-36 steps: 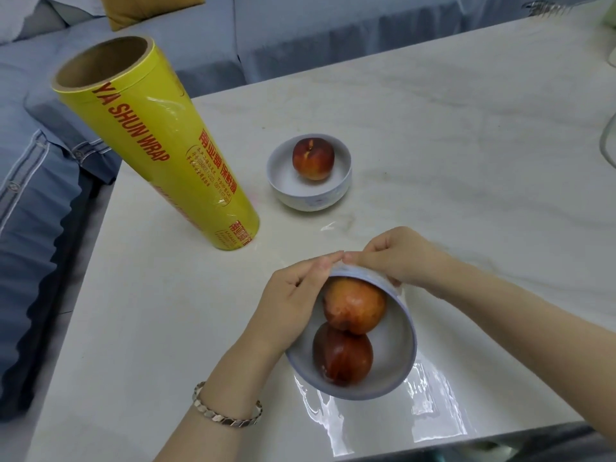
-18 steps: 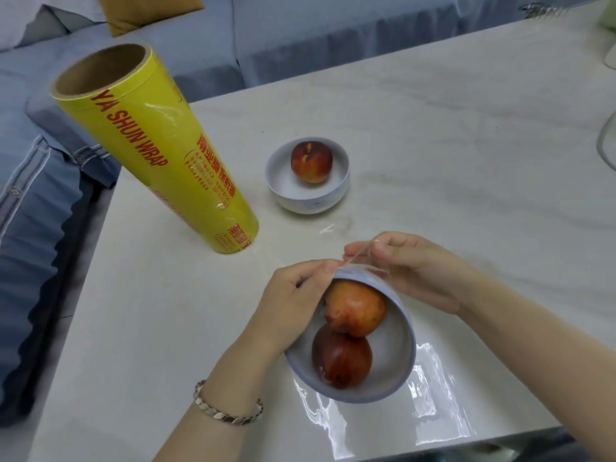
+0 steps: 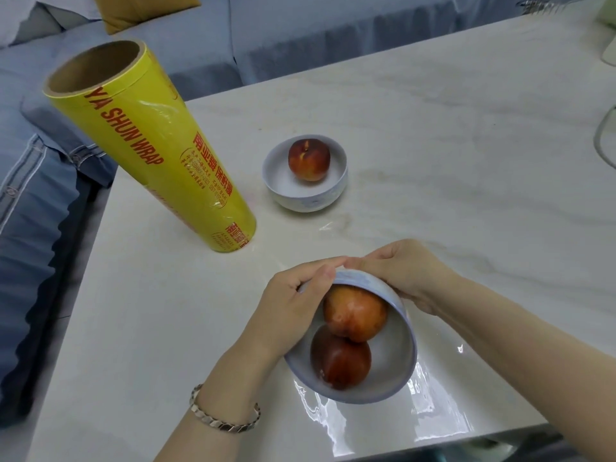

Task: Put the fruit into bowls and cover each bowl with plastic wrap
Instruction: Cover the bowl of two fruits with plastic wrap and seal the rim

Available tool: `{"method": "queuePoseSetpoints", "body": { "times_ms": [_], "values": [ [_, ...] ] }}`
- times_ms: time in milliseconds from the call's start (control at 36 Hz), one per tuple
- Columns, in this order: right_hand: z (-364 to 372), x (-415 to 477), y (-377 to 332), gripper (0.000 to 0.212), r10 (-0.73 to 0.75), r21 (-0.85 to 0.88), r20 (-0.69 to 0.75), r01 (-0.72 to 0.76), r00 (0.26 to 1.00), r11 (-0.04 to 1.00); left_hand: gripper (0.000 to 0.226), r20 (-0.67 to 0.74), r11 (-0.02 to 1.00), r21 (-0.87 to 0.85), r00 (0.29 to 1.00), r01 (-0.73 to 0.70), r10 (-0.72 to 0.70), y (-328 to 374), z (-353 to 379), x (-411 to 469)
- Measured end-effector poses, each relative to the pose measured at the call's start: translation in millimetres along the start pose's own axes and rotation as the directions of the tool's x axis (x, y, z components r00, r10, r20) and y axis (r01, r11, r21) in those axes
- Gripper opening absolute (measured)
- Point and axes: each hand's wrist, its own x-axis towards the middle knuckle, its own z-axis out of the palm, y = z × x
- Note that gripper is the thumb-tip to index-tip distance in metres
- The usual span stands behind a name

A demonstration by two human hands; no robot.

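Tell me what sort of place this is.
Probably a home living room: a pale marble-look table stands beside a blue-grey fabric sofa with a mustard-yellow cushion, and a yellow roll of plastic wrap stands on it.

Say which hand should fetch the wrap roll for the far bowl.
Left, likely: the left hand grips the near bowl on the side toward the plastic wrap roll; the right hand would cross over.
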Motion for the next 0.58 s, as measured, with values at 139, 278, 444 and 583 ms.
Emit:
{"method": "queuePoseSetpoints", "body": {
  "times_ms": [139, 278, 444, 583],
  "values": [
    [-8.2, -1.7, -5.3, 0.046, 0.069, -0.127, 0.088, -0.058, 0.994, 0.990, 0.026, 0.021, 0.999, 0.023, 1.000, -0.022, 0.021, 0.6, 0.3, -1.3],
    [-20.4, -1.9, 1.7, 0.035, 0.095, -0.003, 0.044, -0.095, 0.995, 0.996, 0.029, 0.054, 0.999, 0.009, 0.998, -0.036, 0.036, -1.2, 2.6, -1.1],
    [-38.8, -17.4, 9.9, 0.016, -0.296, 0.068, -0.240, 0.320, 0.925, 0.945, 0.033, 0.040, 1.000, -0.004, 0.999, -0.010, 0.010, -3.3, 2.2, 0.6],
    [-22.6, -47.5, 13.5, 0.014, -0.618, -0.062, -0.034, 0.616, 0.785, 0.785, 0.026, 0.023, 1.000, -0.004, 1.000, 0.004, -0.004, -2.6, 1.8, 1.9]
  ]
}}
